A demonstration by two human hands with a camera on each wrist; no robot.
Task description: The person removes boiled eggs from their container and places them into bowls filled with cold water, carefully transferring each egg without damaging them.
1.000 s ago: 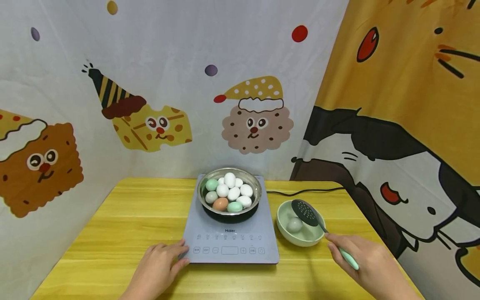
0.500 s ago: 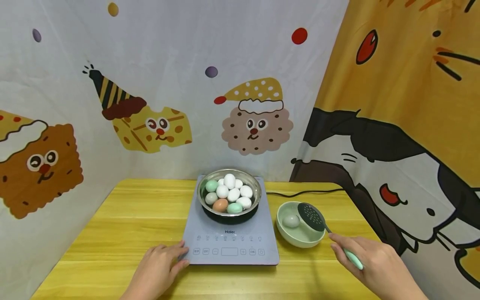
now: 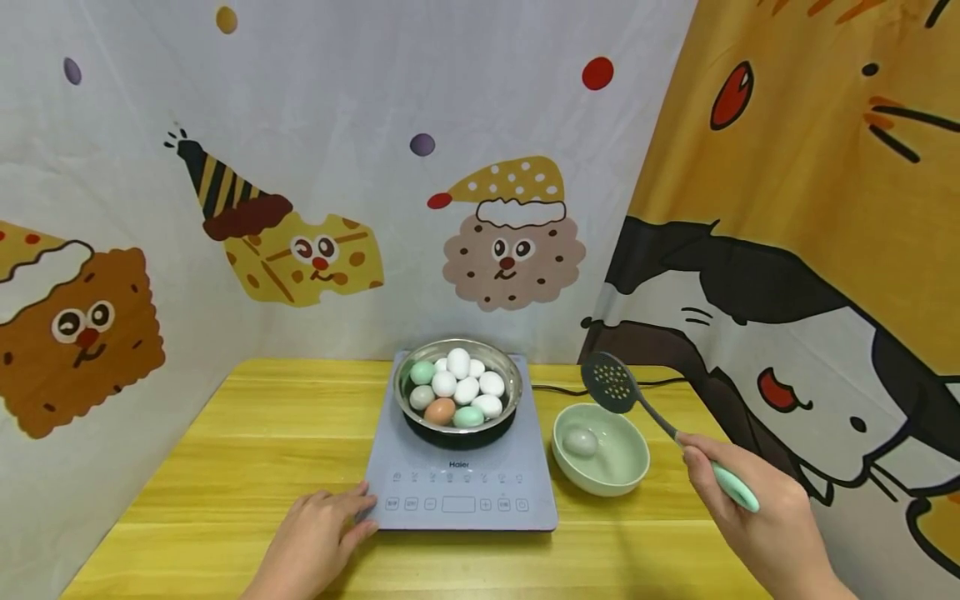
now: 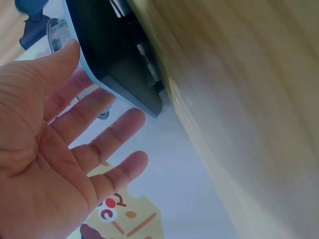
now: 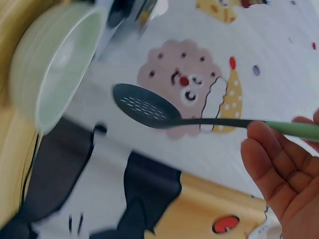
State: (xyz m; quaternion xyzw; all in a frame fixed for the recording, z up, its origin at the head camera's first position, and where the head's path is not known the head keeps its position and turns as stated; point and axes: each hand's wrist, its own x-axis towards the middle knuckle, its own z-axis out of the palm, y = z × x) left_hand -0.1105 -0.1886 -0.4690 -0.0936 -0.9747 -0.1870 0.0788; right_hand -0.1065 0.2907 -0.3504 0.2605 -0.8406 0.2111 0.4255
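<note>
My right hand grips the green handle of a dark skimmer. Its perforated head is raised above the far rim of a pale green bowl, with nothing on it. Inside the bowl, toward its left side, lies one pale greenish egg. My left hand rests at the front left corner of a grey induction cooker; its fingers are loosely extended in the left wrist view. On the cooker stands a steel pan with several white, green, greyish and brown eggs.
A black cord runs from the cooker across the back right of the wooden table. Behind stands a printed cloth with cartoon figures, and it also borders the right side.
The skimmer has lifted out of the bowl and up, leaving the egg inside. The egg shifted a little left earlier. My left hand has stayed in place.
</note>
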